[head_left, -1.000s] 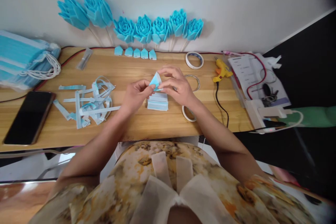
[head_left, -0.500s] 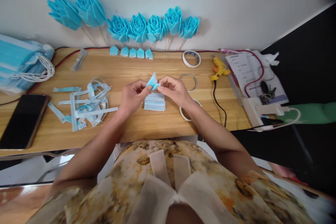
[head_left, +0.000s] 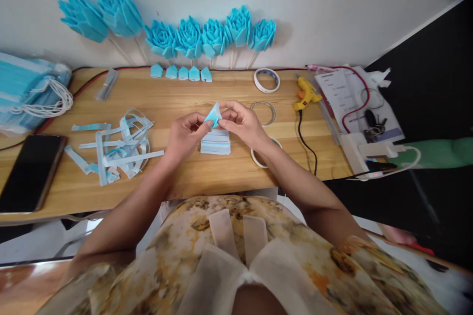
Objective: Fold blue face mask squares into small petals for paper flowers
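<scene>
A small folded blue piece (head_left: 214, 115) is pinched between both hands above the middle of the wooden table (head_left: 221, 172). My left hand (head_left: 186, 134) grips its lower left side with thumb and fingers. My right hand (head_left: 242, 124) pinches its right side. Directly below them lies a small stack of cut blue mask pieces (head_left: 216, 142). Three tape rolls (head_left: 266, 80) lie to the right of my right hand, one partly hidden under my wrist.
Blue fabric flowers (head_left: 192, 37) lean on the wall above a row of small folded pieces (head_left: 181, 72). Cut strips (head_left: 118, 145), a phone (head_left: 31, 171) and a mask stack (head_left: 27, 91) sit left. A yellow glue gun (head_left: 306, 92), papers and a power strip (head_left: 369, 150) sit right.
My right hand's fingers have drawn in from a spread pose to a tighter pinch on the folded piece. The view has drifted slightly; the piece stays between both hands.
</scene>
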A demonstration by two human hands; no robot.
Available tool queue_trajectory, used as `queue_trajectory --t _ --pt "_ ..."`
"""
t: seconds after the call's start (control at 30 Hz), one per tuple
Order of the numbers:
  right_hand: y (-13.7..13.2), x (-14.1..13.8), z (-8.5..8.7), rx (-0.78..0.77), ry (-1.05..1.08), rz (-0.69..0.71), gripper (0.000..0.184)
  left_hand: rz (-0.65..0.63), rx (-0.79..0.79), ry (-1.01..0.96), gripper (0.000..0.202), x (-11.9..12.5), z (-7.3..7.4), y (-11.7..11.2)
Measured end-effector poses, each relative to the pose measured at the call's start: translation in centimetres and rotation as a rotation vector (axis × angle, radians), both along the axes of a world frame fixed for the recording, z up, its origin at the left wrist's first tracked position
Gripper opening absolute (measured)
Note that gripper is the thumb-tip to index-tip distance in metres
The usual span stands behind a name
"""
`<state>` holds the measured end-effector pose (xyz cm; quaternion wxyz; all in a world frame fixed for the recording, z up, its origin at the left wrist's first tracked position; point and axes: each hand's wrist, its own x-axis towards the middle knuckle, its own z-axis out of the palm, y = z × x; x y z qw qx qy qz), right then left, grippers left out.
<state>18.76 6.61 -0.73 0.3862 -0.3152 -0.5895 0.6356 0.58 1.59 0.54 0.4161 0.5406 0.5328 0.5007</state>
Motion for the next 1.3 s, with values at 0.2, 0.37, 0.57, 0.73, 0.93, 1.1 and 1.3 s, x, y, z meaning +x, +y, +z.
queue_trajectory --t 0.2,0.37,0.57,0.73,0.93,1.1,1.3 --pt "0.0 0.0 -0.2 0.121 -0.083 -0.023 0.031 -0.025 -0.020 0.042 0.025 0.0 0.0 0.0" --pt "0.0 -0.1 -0.5 0.180 -0.109 -0.072 0.033 -0.040 -0.019 0.040 0.026 0.0 0.0 0.0" --pt "-0.3 -0.3 -0.6 0.183 -0.109 -0.037 0.037 -0.056 -0.020 0.010 0.026 0.2 -0.1 0.1" --pt "-0.4 -0.3 -0.3 0.185 -0.102 -0.006 0.035 -0.053 -0.048 -0.004 0.028 0.1 0.0 0.2" --pt "-0.3 0.2 0.6 0.219 -0.140 0.019 0.035 -0.175 -0.159 -0.033 0.034 0.0 0.3 -0.1" --pt "-0.7 0.3 1.1 0.383 -0.219 -0.043 0.018 -0.237 -0.161 0.084 0.034 0.2 0.5 -0.5" --pt "-0.6 0.6 0.8 0.827 -0.351 -0.137 0.018 -0.274 -0.204 -0.012 0.032 0.0 1.0 -0.4"
